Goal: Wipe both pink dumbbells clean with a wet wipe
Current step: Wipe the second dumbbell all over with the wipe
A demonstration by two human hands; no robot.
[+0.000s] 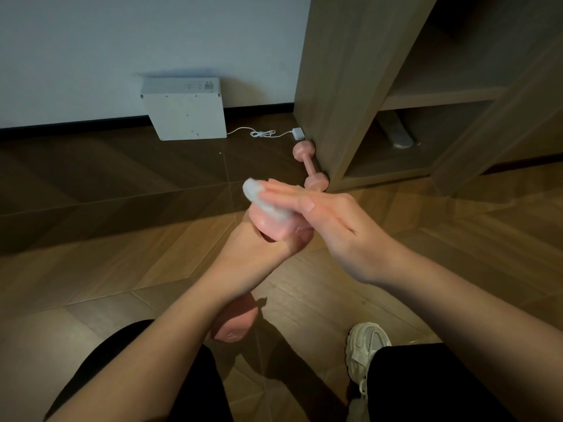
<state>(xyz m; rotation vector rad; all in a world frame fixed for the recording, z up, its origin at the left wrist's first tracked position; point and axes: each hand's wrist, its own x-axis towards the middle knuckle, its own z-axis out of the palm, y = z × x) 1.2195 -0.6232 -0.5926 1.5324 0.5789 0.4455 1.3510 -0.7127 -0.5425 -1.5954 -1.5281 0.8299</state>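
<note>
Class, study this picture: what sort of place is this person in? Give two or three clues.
Probably a room in a home: a wood-pattern floor, a wooden cabinet with open shelves, and a pink dumbbell lying on the floor beside it.

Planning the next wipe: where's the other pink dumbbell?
Head view, right of centre: the other dumbbell lies on the floor against the wooden cabinet, near the white charger.

Black trousers [426, 388], white mesh sneaker [364, 348]
</note>
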